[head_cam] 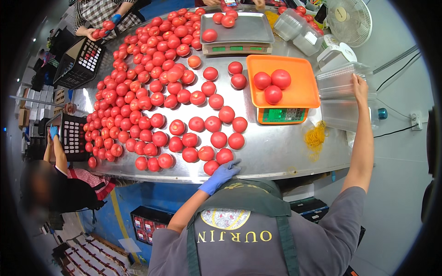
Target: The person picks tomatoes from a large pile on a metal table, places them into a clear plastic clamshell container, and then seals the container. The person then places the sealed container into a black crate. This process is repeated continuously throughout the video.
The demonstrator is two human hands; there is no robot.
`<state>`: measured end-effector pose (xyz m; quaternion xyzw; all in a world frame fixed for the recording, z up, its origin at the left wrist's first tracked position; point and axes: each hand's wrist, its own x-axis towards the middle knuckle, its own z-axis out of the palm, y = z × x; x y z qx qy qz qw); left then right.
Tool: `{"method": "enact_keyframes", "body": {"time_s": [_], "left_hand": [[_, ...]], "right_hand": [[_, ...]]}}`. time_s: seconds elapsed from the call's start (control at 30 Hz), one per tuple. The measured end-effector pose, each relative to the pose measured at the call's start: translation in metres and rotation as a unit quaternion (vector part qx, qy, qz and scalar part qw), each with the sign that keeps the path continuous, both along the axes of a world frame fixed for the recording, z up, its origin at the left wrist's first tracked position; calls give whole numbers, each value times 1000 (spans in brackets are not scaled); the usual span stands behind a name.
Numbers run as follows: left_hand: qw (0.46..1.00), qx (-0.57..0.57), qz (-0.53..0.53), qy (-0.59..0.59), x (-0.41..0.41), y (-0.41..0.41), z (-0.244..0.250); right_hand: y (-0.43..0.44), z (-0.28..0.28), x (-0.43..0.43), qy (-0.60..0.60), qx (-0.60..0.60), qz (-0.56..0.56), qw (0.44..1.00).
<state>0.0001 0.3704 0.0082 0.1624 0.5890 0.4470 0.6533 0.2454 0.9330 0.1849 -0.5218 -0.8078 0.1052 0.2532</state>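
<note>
My left hand (221, 176), in a blue-violet glove, rests at the table's front edge with fingers extended and nothing held. Just beyond it lie a red tomato (224, 156) and another tomato (211, 168). My bare right hand (359, 88) reaches to the right side, its fingers on the edge of a nested stack of clear plastic containers (335, 82). A second clear stack (345, 114) lies nearer to me. Three tomatoes (273, 94) sit in the orange tray (300, 76) of a digital scale (283, 115) between my hands.
Loose tomatoes (152, 69) cover the steel table's (269, 148) left and middle. Yellow rubber bands (315, 136) lie right of the orange scale. Behind stand a steel-topped scale (241, 29), more clear containers (290, 24) and a fan (348, 20). Co-workers handle tomatoes near black crates (79, 63) at left.
</note>
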Motion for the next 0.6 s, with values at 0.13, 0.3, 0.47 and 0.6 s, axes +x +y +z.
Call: {"method": "enact_keyframes", "body": {"time_s": [0.13, 0.3, 0.47, 0.6], "left_hand": [[998, 16, -7, 60, 7, 10, -10], [989, 24, 23, 147, 13, 11, -20], [966, 81, 135, 204, 13, 10, -37], [985, 11, 103, 139, -3, 14, -4]], "right_hand": [[-1, 4, -1, 14, -19, -37, 999], [14, 2, 7, 82, -82, -49, 992], [27, 5, 12, 9, -69, 15, 997], [52, -6, 35, -117, 102, 61, 986]]}}
